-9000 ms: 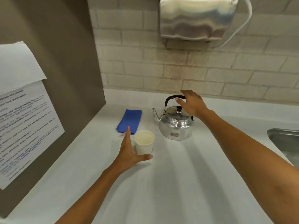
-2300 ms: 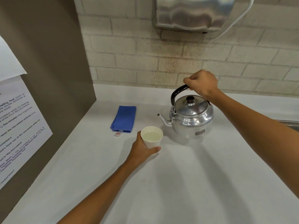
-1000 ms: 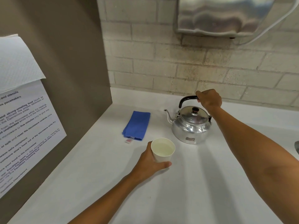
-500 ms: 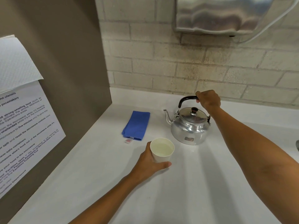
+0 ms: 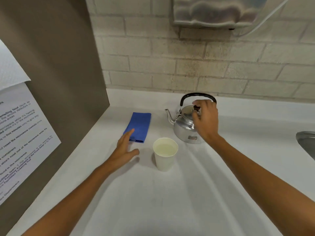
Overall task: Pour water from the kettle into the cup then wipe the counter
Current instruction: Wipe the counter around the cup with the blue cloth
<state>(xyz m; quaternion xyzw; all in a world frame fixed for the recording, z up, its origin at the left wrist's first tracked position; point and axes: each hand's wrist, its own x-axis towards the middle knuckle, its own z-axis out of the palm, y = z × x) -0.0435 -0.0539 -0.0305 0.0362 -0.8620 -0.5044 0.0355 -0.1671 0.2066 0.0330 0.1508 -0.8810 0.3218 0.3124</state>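
Both hands empty, left hand [image 5: 125,148] spread near cloth [image 5: 139,126], right hand [image 5: 205,119] loose over kettle [image 5: 185,126]

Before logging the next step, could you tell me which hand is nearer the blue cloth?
The left hand: its fingertips reach the blue cloth, while the right hand hovers at the kettle.

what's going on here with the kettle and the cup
A person is working at a white counter. The paper cup stands upright on it with water inside, and neither hand holds it. The kettle sits upright behind the cup; the right hand is open in front of it, off the handle. The left hand is open, its fingertips at the near edge of the folded blue cloth. So the pouring looks done and the wiping has not begun.
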